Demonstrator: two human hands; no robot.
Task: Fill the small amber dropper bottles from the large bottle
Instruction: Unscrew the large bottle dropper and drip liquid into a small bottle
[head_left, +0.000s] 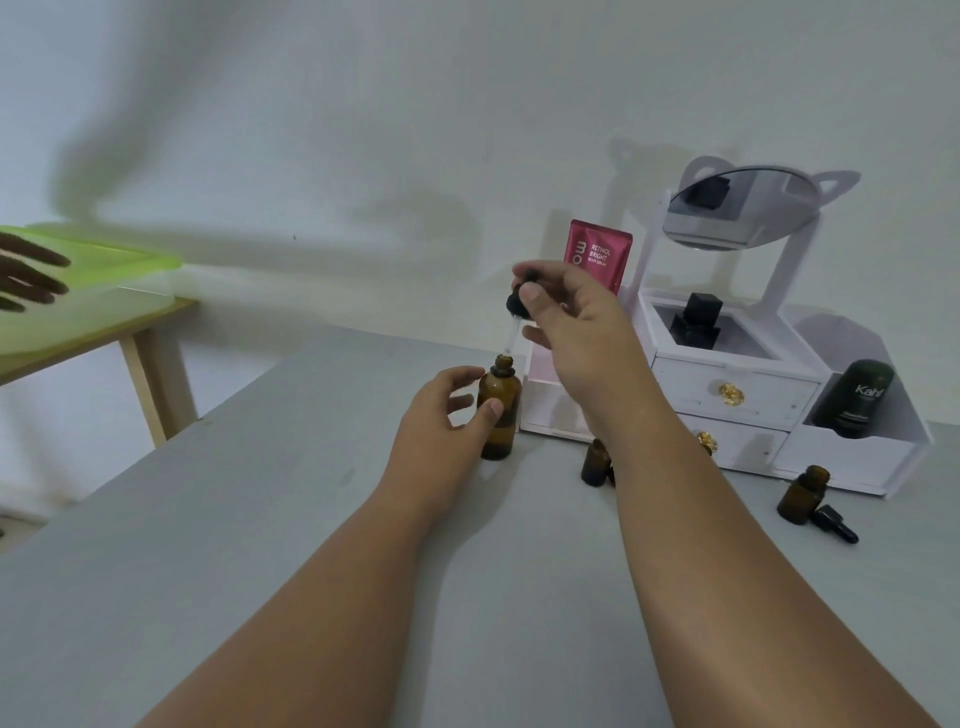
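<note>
1. The large bottle is amber glass: stiff, smooth and breakable, and probably light enough to tip if knocked. Hold it round the body, low down, as your left hand does now, thumb in front and fingers curled behind, so the open neck stays clear.
2. Your right hand pinches the dropper by its black cap and bulb, thumb against fingertips. The thin clear tube below it looks fragile; keep your grip on the cap, never the tube, and squeeze the soft bulb gently.
3. The dropper hangs just above the large bottle's mouth, tip apart from the rim and tilted slightly left. Whether it holds liquid you cannot tell.
4. One small bottle stands uncapped on the table just under your right wrist, partly hidden by it. Another small bottle stands well to the right, open, its cap lying just beside it. Both are light and easy to topple, so steady each at the body before filling.
</note>
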